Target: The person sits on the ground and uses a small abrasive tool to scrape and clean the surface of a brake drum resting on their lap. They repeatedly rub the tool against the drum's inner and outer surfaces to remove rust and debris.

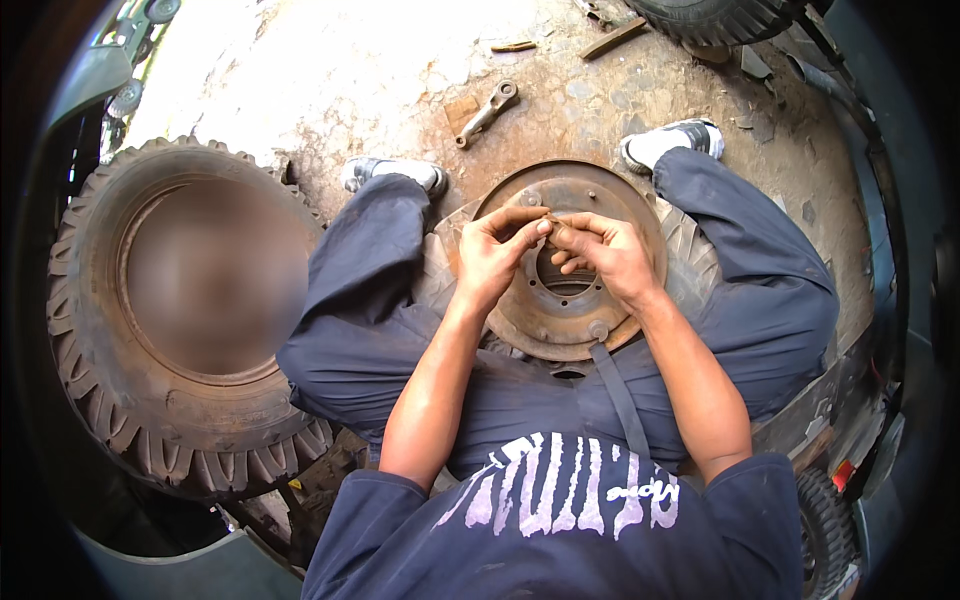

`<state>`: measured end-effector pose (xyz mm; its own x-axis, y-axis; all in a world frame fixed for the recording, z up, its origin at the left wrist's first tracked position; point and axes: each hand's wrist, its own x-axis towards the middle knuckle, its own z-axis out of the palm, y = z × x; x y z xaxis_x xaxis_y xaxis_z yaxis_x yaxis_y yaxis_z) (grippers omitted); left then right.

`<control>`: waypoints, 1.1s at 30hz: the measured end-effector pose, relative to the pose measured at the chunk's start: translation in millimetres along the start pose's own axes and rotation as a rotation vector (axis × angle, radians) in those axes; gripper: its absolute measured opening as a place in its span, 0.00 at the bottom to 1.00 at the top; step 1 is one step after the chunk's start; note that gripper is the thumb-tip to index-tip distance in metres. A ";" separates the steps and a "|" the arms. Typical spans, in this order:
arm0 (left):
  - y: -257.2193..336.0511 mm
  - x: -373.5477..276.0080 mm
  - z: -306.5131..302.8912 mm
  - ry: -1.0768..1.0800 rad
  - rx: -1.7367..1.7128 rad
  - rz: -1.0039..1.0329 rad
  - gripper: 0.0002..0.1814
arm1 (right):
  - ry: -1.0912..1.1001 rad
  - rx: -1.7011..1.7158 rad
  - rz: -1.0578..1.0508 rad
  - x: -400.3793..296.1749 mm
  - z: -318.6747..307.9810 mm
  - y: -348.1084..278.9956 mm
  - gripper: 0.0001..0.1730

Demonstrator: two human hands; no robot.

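Observation:
Above a rusty brake backing plate (525, 319), my left hand (491, 251) and my right hand (611, 255) meet at the fingertips. Between them they pinch a small brownish part (552, 219), mostly hidden by the fingers, so its kind is unclear. The round plate has a large centre hole ringed by small bolt holes. It lies between my legs on a treaded tire (690, 247), whose tread shows at both sides. A dark strap (621, 401) runs from the plate's lower edge towards my shirt.
A large off-road tire (225, 420) stands at my left, its centre blurred. On the concrete floor beyond lie a metal link arm (487, 115), a cardboard piece (460, 114) and a wooden stick (613, 39). Another tire (720, 22) is at the upper right.

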<state>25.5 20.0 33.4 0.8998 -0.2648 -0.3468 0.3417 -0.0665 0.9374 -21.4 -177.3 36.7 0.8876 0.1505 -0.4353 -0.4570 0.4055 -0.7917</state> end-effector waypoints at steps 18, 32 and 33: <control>4.3 2.2 -1.8 -0.058 0.200 0.118 0.11 | 0.029 -0.077 0.018 2.6 -5.7 14.5 0.19; -34.2 21.5 -36.6 0.526 0.497 0.172 0.11 | 0.205 -1.187 -0.629 8.1 29.0 23.3 0.13; -47.1 26.8 -37.5 0.564 0.571 0.205 0.12 | 0.180 -1.289 -0.723 13.3 29.1 28.6 0.14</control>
<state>43.7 52.1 -21.2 0.9822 0.1874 0.0120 0.1024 -0.5879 0.8025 -21.0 -137.4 20.8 0.9638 0.1204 0.2378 0.2483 -0.7297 -0.6370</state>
